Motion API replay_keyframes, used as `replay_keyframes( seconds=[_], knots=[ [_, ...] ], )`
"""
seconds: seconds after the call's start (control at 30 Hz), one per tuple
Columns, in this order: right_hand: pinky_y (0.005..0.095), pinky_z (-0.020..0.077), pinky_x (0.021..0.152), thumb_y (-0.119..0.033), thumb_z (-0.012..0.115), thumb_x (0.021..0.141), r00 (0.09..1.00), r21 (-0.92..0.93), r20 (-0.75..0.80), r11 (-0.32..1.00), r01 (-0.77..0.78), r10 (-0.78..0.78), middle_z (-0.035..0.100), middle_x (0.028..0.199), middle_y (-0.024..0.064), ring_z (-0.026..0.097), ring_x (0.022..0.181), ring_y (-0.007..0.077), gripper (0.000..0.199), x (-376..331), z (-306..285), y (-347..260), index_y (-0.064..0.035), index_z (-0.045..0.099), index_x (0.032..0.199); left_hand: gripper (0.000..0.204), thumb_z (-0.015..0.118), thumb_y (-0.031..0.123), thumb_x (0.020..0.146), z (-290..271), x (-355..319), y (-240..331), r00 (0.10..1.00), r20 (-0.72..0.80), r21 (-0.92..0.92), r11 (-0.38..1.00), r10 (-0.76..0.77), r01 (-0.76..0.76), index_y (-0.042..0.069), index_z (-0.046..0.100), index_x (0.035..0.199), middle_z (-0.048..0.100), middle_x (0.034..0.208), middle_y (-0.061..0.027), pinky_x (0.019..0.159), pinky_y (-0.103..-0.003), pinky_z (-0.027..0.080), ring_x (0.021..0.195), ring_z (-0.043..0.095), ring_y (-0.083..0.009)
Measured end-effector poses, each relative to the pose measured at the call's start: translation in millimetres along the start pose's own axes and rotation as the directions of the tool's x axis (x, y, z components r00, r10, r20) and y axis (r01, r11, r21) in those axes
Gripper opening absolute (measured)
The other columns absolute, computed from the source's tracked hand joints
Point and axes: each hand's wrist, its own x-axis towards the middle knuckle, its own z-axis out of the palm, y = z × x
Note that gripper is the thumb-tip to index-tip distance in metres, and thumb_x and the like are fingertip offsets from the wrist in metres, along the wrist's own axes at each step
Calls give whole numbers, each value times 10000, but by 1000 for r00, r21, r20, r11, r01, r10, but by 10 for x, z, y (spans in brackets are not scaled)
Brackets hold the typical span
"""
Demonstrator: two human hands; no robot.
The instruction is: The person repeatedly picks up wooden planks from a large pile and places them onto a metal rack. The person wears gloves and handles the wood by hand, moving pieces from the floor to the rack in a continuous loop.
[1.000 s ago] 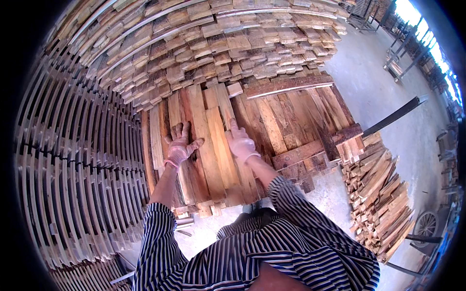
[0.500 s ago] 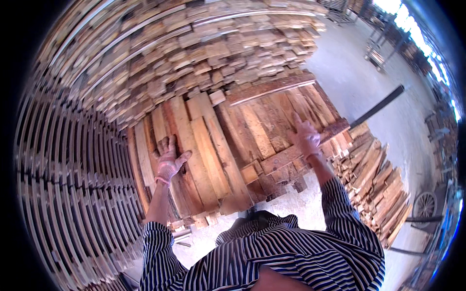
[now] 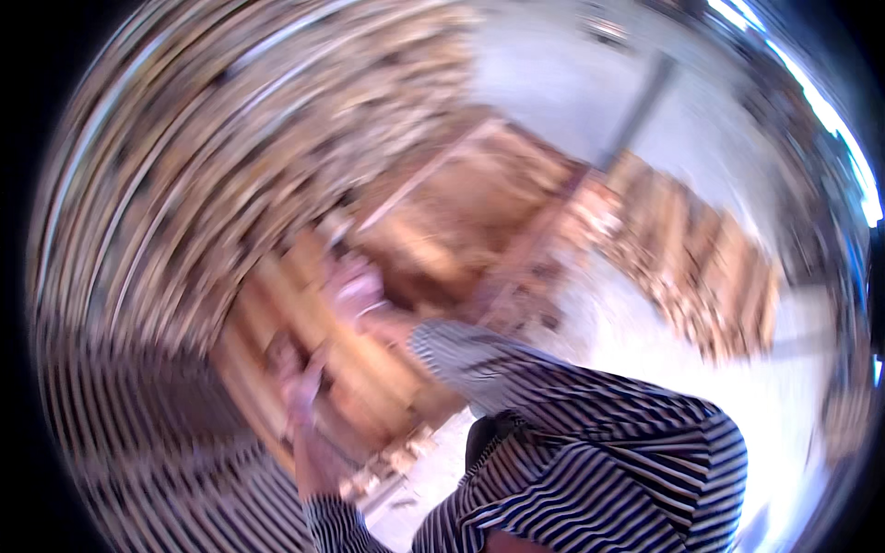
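Observation:
Fast motion blurs the whole picture. My left hand (image 3: 297, 382), in a pinkish glove, lies over the left part of a stack of wooden boards (image 3: 383, 373); its thumb stands apart from its smeared fingers. My right hand (image 3: 355, 284), also gloved, reaches across to the far side of the same boards, close to the seam with the section on the right. Its fingers are too blurred to make out, and I cannot tell whether it grips a board. The right section of boards (image 3: 442, 230) has a darker strip of wood (image 3: 530, 244) along its near right side.
A tall pile of stacked planks (image 3: 304, 120) rises behind the boards. Slatted, layered wood (image 3: 138, 433) stands at the left. Loose wood pieces (image 3: 691, 258) are heaped at the right, near a dark bar (image 3: 643, 106) over the pale floor (image 3: 544, 64).
My right hand has left the right section and come across to the left boards, near my left hand. The view has turned, and the boards appear lower and further left.

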Motion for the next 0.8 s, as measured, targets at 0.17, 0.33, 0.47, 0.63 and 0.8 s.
replay_keyframes(
  seconds=[0.17, 0.33, 0.47, 0.63, 0.8],
  knots=[
    [571, 498, 890, -408, 604, 962, 996, 455, -30, 886, 86, -81, 584, 1229, 216, 592, 1116, 410, 655, -674, -205, 259, -37, 436, 1474, 928, 658, 610, 935, 155, -56, -849, 985, -52, 144, 977, 167, -158, 66, 339, 1615, 330, 1639, -232, 1224, -495, 281, 1488, 297, -415],
    [460, 538, 1008, -387, 543, 1030, 999, 651, -1, 759, 30, -38, 546, 1481, 150, 537, 1373, 335, 477, -2217, -798, 1957, -142, 526, 1440, 849, 697, 318, 983, 261, 319, -1337, 960, -9, 523, 819, 281, -235, 50, 246, 1650, 295, 1676, -177, 1131, -401, 403, 1340, 493, -297],
    [451, 508, 1004, -280, 580, 1029, 868, 508, 162, 714, -481, 469, 667, 1280, 139, 620, 1184, 339, 250, -3771, -349, 3640, -72, 706, 1088, 823, 686, 498, 951, 619, 301, -105, 966, -104, 262, 943, 237, -204, 124, 371, 1613, 358, 1651, -181, 1217, -415, 319, 1493, 370, -306],
    [493, 520, 974, -473, 594, 971, 194, 375, 315, 66, -925, 929, 699, 1199, 228, 663, 1136, 415, 484, -4671, -1077, 5533, -85, 692, 1243, 733, 650, 328, 975, 2111, 43, 1916, 862, -200, -159, 853, 466, -497, 89, 371, 1609, 401, 1629, -156, 1151, -367, 371, 1421, 444, -268],
    [552, 492, 1024, -481, 647, 934, -15, 311, 91, -43, -949, 996, 584, 1392, 255, 559, 1295, 450, 675, -5216, -1260, 7800, -85, 489, 1458, 662, 614, 159, 999, 3982, -480, 3800, 884, 161, -677, 701, 439, -225, 54, 372, 1606, 443, 1607, -132, 1085, -318, 422, 1349, 517, -231]
  ],
)
